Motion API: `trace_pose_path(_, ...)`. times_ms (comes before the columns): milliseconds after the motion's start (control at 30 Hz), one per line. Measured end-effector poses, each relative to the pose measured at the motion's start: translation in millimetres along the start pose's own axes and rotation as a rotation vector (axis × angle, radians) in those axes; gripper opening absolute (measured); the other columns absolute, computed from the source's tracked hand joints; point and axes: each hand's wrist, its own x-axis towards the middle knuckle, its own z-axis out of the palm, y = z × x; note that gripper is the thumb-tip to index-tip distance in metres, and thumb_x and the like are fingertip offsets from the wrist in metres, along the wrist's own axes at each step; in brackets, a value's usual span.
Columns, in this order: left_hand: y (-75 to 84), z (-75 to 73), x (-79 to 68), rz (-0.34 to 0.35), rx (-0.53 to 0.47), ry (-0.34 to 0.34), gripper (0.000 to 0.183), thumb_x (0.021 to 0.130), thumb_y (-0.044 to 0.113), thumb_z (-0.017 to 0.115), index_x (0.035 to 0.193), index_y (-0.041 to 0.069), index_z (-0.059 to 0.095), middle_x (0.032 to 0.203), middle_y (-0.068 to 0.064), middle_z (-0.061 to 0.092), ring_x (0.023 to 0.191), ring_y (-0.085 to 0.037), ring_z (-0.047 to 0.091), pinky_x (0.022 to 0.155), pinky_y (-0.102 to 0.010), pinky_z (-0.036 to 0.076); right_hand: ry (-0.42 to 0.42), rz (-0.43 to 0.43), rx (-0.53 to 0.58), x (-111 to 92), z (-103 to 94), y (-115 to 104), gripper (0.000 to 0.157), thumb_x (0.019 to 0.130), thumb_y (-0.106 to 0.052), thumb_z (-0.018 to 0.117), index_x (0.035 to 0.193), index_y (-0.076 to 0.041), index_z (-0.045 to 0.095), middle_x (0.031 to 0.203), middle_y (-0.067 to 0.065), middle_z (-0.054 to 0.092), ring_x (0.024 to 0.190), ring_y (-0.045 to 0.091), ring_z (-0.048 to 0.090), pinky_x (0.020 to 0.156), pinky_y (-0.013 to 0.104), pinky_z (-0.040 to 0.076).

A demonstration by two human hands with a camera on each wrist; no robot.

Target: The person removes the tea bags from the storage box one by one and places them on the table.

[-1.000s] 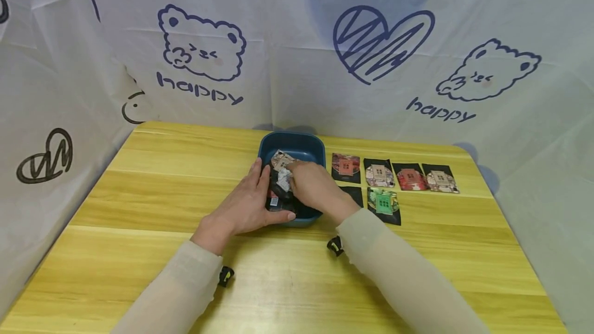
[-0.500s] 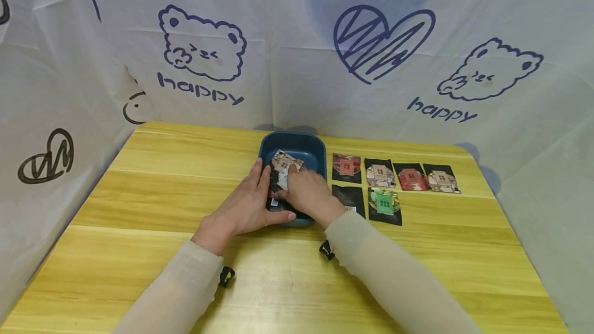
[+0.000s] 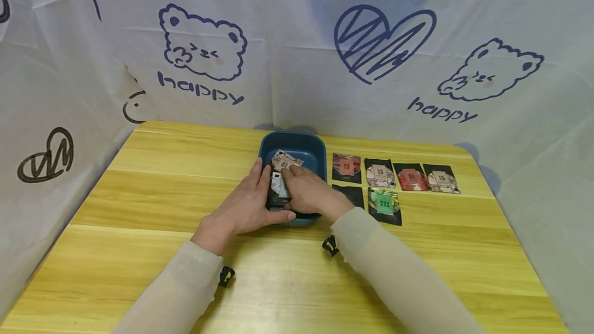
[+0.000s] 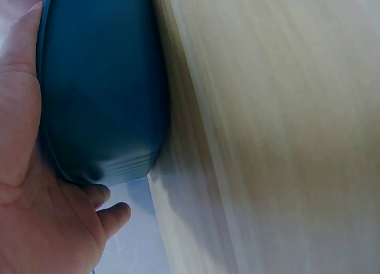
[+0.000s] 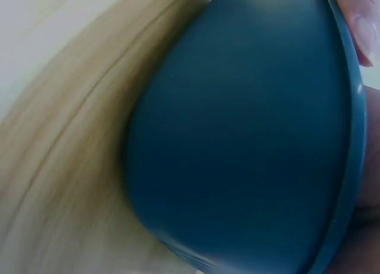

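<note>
A dark blue plastic box [image 3: 303, 135] stands near the table's back edge, holding several black sachets. My left hand [image 3: 246, 202] rests on the box's left near corner, fingers straight along the left side and thumb along the near rim. The left wrist view has that hand [image 4: 47, 226] against the box wall [image 4: 107, 78]. Inside the box my right hand [image 3: 311, 189] grips the right side of a black sachet with a pale label [image 3: 277, 184]. Its fingertips are partly hidden. Behind it lies a sachet with a beige floral label [image 3: 284, 160].
Right of the box lie several sachets in two rows: a red-labelled sachet [image 3: 346, 167], beige and red ones beyond, and a green-labelled sachet [image 3: 384, 205]. A black sachet [image 3: 350, 195] is partly behind my right wrist. A printed white cloth [image 3: 297, 92] hangs behind the table [image 3: 162, 189].
The pale-labelled sachet has turned and come to lie straighter at the box's left side, with my right hand on it. My left hand has stayed in place.
</note>
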Motion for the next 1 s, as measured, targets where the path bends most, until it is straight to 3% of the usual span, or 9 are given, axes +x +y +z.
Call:
trace_pose_path(167,0.3,0.4,0.6,0.003,0.000,0.005,0.133,0.083,0.087,0.061,0.169,0.001,0.005,0.176,-0.020,-0.014,0.162,-0.041,0.014,0.127,-0.053,0.030,-0.015,0.023,0.008,1,0.5,0,0.098,0.096,-0.042,0.078,0.168,-0.004,0.022,0.172,0.021,0.027,0.159,0.038,0.028,0.130,0.051,0.025)
trace_pose_path(367,-0.2,0.9,1.2,0.002,-0.005,0.006,0.133,0.083,0.087,0.062,0.169,0.001,0.005,0.175,-0.019,-0.015,0.162,-0.042,0.015,0.127,-0.053,0.030,-0.035,0.045,0.018,3,1.5,0,0.096,0.097,-0.040,0.078,0.169,-0.008,0.023,0.171,0.018,0.031,0.157,0.038,0.033,0.126,0.054,0.032)
trace_pose_path(567,-0.1,1.1,1.5,0.006,-0.003,0.004,0.134,0.083,0.087,0.061,0.169,0.001,0.005,0.175,-0.020,-0.015,0.162,-0.042,0.014,0.127,-0.054,0.031,0.015,0.043,0.029,4,4.1,1,0.098,0.095,-0.037,0.081,0.169,-0.010,0.023,0.172,0.019,0.027,0.159,0.040,0.028,0.121,0.056,0.039)
trace_pose_path(733,0.3,1.1,1.4,0.003,-0.003,0.003,0.134,0.083,0.088,0.061,0.169,0.002,0.004,0.175,-0.020,-0.015,0.162,-0.042,0.015,0.126,-0.054,0.031,0.071,0.016,0.027,0,4.5,2,0.092,0.094,-0.032,0.083,0.166,-0.010,0.032,0.169,0.018,0.030,0.156,0.041,0.029,0.119,0.056,0.041)
trace_pose_path(1000,0.3,0.4,1.0,0.005,-0.002,0.006,0.134,0.083,0.087,0.061,0.169,0.001,0.004,0.175,-0.021,-0.014,0.161,-0.043,0.015,0.126,-0.054,0.031,0.126,-0.046,0.015,-6,3.5,3,0.091,0.093,-0.033,0.084,0.163,-0.006,0.034,0.168,0.019,0.034,0.157,0.042,0.030,0.124,0.057,0.034)
